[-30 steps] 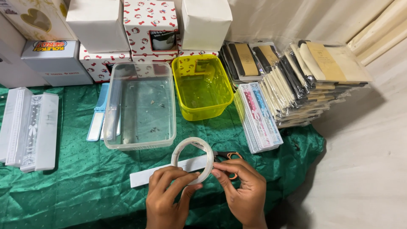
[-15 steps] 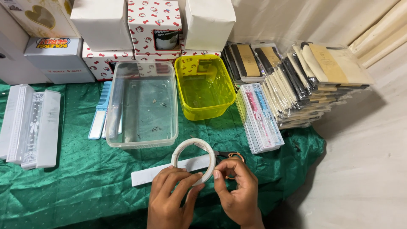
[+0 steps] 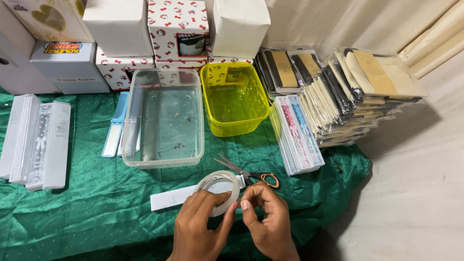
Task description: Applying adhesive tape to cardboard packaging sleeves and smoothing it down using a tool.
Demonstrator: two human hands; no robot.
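My left hand [image 3: 198, 228] holds a roll of clear tape [image 3: 220, 189] upright over the green cloth [image 3: 87, 217]. The fingers of my right hand [image 3: 266, 217] pinch the roll's right edge, at the tape's end. A white paper strip [image 3: 169, 198] lies flat on the cloth under the roll. Scissors [image 3: 251, 174] with orange and black handles lie just behind the roll.
A clear plastic tub [image 3: 162, 118] and a yellow tub [image 3: 234, 99] stand behind. Stacks of flat packets [image 3: 338, 92] fill the right side, white boxes [image 3: 36, 140] lie at the left, a blue comb [image 3: 115, 125] is beside the clear tub, and cartons [image 3: 179, 29] line the back.
The roll has tilted more upright and the scissors behind it have come into full view. My right fingers have closed tighter on the roll's edge.
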